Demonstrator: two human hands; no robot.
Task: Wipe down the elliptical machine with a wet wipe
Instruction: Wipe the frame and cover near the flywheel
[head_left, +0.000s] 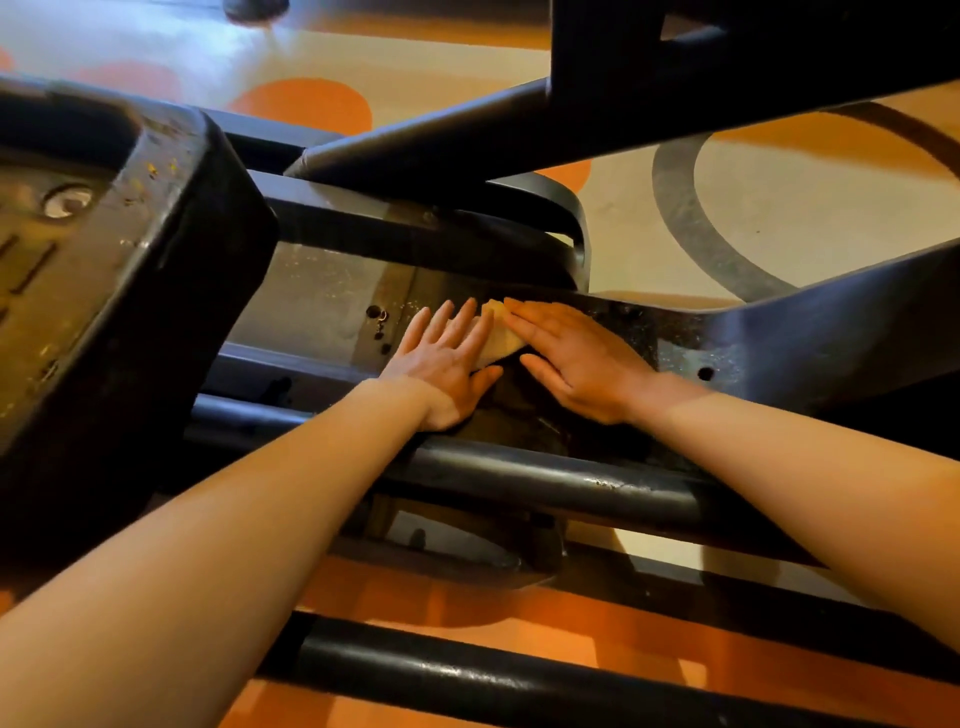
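While both bare forearms reached forward from the bottom of the view, the left hand (448, 364) and the right hand (574, 358) lay flat, side by side, on a low dark metal beam of the elliptical machine (769, 343). Every one of the fingers was straight and released, spread a little on the left hand and held closer together on the right. A pale, folded wet wipe (500, 336) sat between the two hands on the beam, pressed down under the fingertips of both, with only a small wedge of it showing. To the left of the hands the beam looked dusty grey, with a few small holes; to the right it was darker and speckled. A large black foot pedal (119, 291), scuffed and flecked, filled the left side of the view, above the beam. Round black tubes (571, 483) of the frame crossed below the wrists, nearer the person, and a slanted bar (467, 140) crossed above the hands. Beneath the machine lay a cream floor (779, 208) with orange circles and a grey curved band
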